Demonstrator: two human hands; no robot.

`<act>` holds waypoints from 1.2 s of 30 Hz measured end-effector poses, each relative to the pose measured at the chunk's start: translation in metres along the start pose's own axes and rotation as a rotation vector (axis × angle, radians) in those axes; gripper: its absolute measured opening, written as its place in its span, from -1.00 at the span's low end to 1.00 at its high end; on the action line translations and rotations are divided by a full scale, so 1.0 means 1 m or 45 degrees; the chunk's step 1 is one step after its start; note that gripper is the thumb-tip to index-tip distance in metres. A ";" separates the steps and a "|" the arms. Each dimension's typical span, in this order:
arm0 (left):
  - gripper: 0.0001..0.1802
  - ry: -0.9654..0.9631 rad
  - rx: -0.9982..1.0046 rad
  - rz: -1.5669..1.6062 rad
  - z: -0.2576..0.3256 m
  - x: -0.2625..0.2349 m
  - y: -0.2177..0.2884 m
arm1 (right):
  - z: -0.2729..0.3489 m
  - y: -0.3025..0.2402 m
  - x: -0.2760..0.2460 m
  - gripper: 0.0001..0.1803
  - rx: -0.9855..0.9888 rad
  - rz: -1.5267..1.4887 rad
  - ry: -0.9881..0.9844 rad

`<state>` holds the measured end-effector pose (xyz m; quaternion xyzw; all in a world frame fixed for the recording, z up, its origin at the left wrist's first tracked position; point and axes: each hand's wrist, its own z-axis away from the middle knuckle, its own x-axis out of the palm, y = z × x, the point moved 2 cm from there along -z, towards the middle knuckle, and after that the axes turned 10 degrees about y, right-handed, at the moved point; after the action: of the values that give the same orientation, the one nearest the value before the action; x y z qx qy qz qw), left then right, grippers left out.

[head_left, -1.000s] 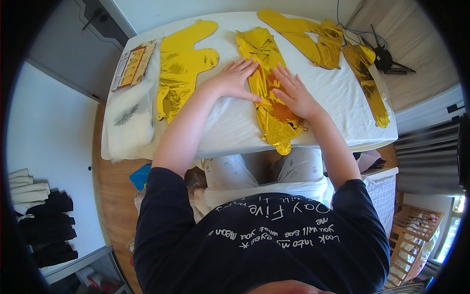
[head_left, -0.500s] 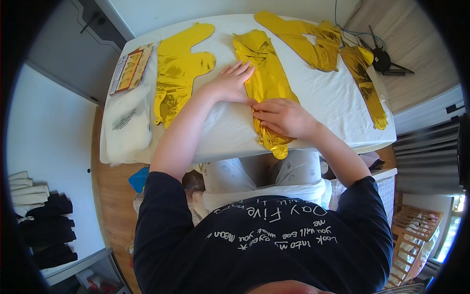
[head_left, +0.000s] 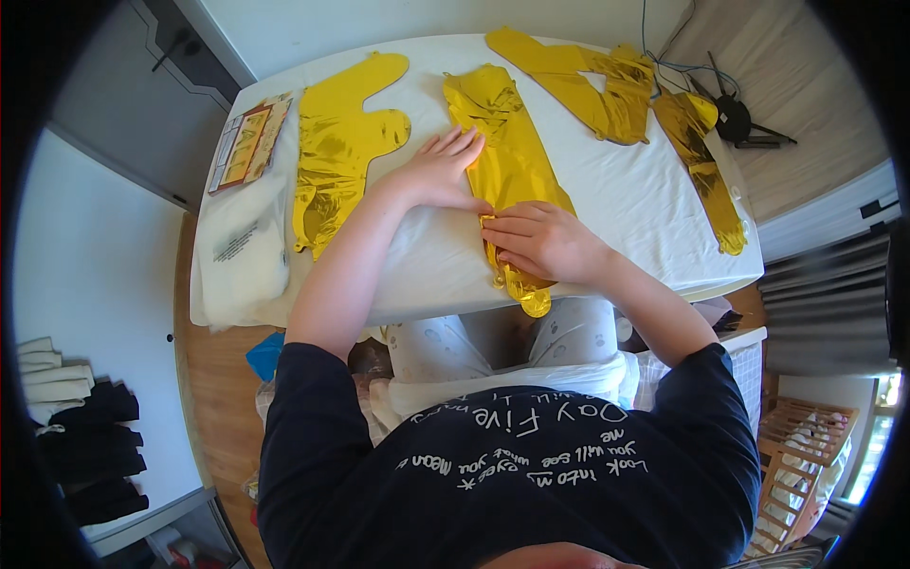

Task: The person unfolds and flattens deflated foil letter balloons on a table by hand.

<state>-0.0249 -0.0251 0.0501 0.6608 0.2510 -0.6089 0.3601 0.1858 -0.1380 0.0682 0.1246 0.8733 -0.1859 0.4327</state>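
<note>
A flat, uninflated gold foil balloon (head_left: pixel 521 171) lies on the table in front of me, its crumpled lower end hanging over the near edge. My left hand (head_left: pixel 441 173) rests on its left side, fingers spread, with the thumb reaching down toward my other hand. Lower on the same edge, my right hand (head_left: pixel 548 245) has its fingers bent and pressed together on the foil, pinching a small fold. My palm covers part of the balloon's lower half. To the left lies a branched gold foil balloon (head_left: pixel 346 142); at the far right are an angular one (head_left: pixel 616 95) and a narrow one (head_left: pixel 701 166).
The table (head_left: pixel 408 256) has a white cover. On its left lie a printed card (head_left: pixel 251 142) and a clear plastic bag (head_left: pixel 245 251). A black router-like device (head_left: pixel 735 119) with cables sits by the right edge. A wooden crib (head_left: pixel 796 465) stands at the lower right.
My right hand has slid slightly down and left along the balloon's edge. My left hand stays nearly in place; the whole view has shifted a little.
</note>
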 end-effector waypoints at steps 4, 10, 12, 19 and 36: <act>0.37 0.014 0.015 0.008 0.002 0.001 -0.002 | -0.003 -0.015 -0.005 -0.56 -0.056 0.234 -0.080; 0.40 0.023 0.006 0.006 0.003 -0.006 0.000 | 0.001 -0.018 0.000 -0.51 0.108 0.128 -0.159; 0.41 0.015 0.002 0.013 0.004 -0.008 0.000 | 0.000 -0.018 -0.001 -0.51 0.097 0.125 -0.163; 0.46 0.001 0.005 0.014 0.007 -0.006 -0.002 | 0.000 -0.018 -0.002 -0.56 0.078 0.106 -0.236; 0.53 0.021 0.042 0.026 0.002 -0.002 -0.013 | -0.004 -0.035 0.011 -0.58 -0.075 0.324 -0.120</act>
<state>-0.0365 -0.0181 0.0494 0.6741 0.2370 -0.6039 0.3531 0.1628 -0.1671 0.0688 0.2126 0.8343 -0.1093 0.4968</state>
